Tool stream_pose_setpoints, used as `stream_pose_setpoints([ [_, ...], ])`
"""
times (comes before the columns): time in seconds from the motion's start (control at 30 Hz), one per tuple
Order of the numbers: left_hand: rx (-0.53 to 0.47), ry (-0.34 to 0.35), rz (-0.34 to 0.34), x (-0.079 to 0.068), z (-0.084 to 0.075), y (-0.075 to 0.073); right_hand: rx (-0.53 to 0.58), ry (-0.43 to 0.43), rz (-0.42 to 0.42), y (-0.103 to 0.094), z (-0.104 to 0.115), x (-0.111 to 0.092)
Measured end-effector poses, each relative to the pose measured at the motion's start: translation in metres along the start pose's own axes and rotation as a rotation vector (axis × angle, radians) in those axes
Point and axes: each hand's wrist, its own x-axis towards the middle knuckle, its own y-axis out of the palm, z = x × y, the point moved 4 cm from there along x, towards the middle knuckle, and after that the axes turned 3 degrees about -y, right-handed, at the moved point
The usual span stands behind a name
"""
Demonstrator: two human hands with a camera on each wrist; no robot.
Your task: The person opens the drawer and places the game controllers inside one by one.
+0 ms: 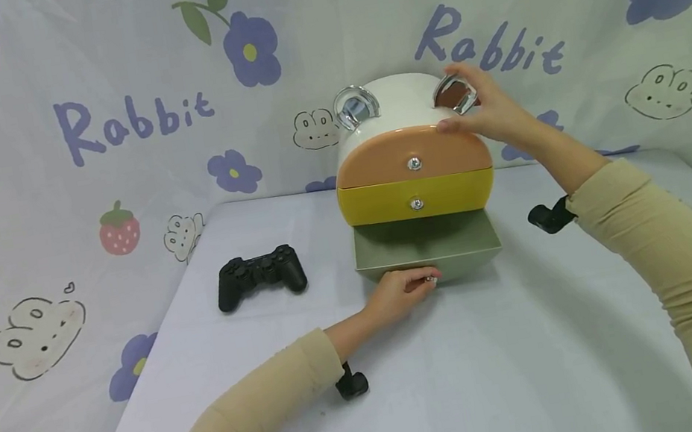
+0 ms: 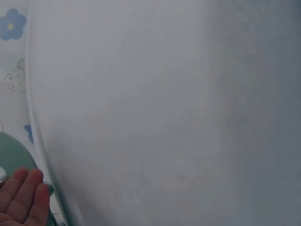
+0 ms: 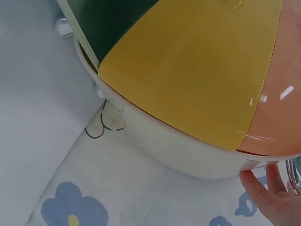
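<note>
A small rounded drawer cabinet (image 1: 409, 96) with a white shell stands on the table, an orange drawer (image 1: 372, 164) above a yellow drawer (image 1: 378, 203). Its lowest, green drawer (image 1: 465, 263) is pulled out. My left hand (image 1: 397, 294) pinches that drawer's silver knob (image 1: 431, 279); only its fingers (image 2: 23, 197) show in the left wrist view. At the cabinet's top right, my right hand (image 1: 488, 106) rests with thumb and fingers spread about the chrome ring (image 1: 470, 96). In the right wrist view its fingertips (image 3: 249, 181) touch the white shell.
A black game controller (image 1: 260, 273) lies left of the cabinet. Another chrome ring (image 1: 357, 106) sits on the cabinet's top left. Close behind the white table (image 1: 514, 378) hangs a printed curtain (image 1: 129, 46). Black wrist cameras (image 1: 550, 217) hang beneath both sleeves.
</note>
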Motion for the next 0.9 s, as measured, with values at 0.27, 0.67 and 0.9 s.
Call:
stream_pose_setpoints([
  [0.27,-0.007,-0.03,-0.003,-0.009,-0.004,0.002,-0.014,0.012,0.007,0.0,0.002,0.001],
  [0.67,-0.007,-0.005,0.014,-0.02,-0.007,0.005,0.006,-0.01,0.008,-0.001,0.001,0.0],
  [0.9,0.018,-0.01,0.028,-0.027,-0.009,0.007,0.015,-0.015,0.007,-0.001,0.002,-0.001],
])
